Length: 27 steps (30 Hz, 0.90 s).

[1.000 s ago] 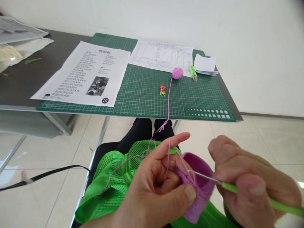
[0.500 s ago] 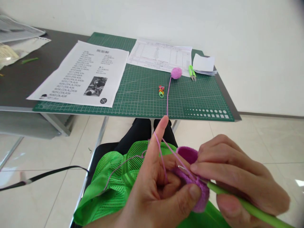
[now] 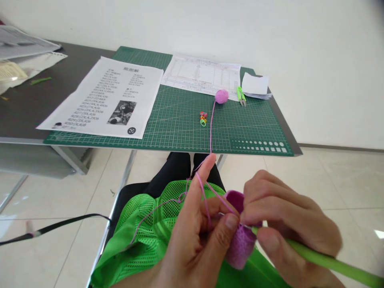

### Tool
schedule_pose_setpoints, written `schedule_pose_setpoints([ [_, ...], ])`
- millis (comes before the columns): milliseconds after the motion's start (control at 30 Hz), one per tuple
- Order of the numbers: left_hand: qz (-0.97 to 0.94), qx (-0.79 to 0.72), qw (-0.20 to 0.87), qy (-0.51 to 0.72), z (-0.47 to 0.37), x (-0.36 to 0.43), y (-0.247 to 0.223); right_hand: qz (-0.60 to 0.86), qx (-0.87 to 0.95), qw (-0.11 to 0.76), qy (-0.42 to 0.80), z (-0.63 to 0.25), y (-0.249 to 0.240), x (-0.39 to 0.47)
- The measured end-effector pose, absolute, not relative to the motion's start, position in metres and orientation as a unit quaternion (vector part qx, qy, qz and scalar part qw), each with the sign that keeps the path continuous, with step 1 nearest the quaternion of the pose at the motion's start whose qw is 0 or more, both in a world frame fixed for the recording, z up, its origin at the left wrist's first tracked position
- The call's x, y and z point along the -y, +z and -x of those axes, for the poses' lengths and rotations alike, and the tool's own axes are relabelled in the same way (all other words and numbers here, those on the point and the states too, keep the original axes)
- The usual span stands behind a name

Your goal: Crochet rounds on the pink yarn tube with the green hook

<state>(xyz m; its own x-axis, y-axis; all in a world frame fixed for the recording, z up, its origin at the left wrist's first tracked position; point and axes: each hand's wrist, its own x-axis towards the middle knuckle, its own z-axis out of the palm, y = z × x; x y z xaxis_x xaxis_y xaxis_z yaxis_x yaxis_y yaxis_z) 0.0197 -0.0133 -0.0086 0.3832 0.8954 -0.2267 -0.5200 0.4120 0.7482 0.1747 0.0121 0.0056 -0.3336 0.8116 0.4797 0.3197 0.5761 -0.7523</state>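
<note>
My left hand [image 3: 201, 236] pinches the rim of a pink-purple crocheted piece [image 3: 240, 248], cup-like with an open top. Its index finger points up, and pink yarn [image 3: 205, 196] loops round that finger and runs down to the piece. Between thumb and fingers, my right hand [image 3: 285, 220] grips a crochet hook [image 3: 327, 258] with a green handle. The hook's metal shaft lies at the rim near my left thumb; its tip is mostly hidden. From a pink yarn ball [image 3: 221, 96] on the mat, a strand runs over the table edge toward my left index finger.
On the green cutting mat [image 3: 180, 132] lie a printed pattern sheet [image 3: 99, 100], a form [image 3: 201, 76], colored stitch markers [image 3: 203, 119], green thread snips [image 3: 241, 96] and a paper stack [image 3: 255, 85]. Green mesh cloth [image 3: 144, 224] covers my lap, with loose yarn across it. A black strap [image 3: 60, 226] hangs at left.
My right hand has moved left and closer to my left hand. My left thumb has shifted up along the rim, and the crocheted piece is turned more upright. The view has tilted slightly.
</note>
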Motion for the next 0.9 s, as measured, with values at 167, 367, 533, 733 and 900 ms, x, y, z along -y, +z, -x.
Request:
schedule_pose_setpoints([
  [167, -0.313, -0.328, 0.745, 0.489, -0.020, 0.009, -0.008, 0.404, 0.738, 0.335, 0.424, -0.183, 0.004, -0.016],
  [367, -0.321, -0.357, 0.693, 0.538, -0.022, 0.006, -0.010, 0.361, 0.719, 0.286, 0.520, -0.186, 0.003, -0.018],
  [533, -0.321, -0.367, 0.673, 0.556, -0.027, 0.007, -0.012, 0.355, 0.658, 0.358, 0.559, -0.185, -0.009, -0.017],
  [733, -0.331, -0.384, 0.656, 0.560, -0.024, 0.006, -0.016, 0.334, 0.633, 0.395, 0.576, -0.187, -0.016, -0.018],
  [900, -0.337, -0.410, 0.641, 0.555, -0.023, 0.004, -0.018, 0.358, 0.640, 0.363, 0.575, -0.192, -0.014, -0.013],
])
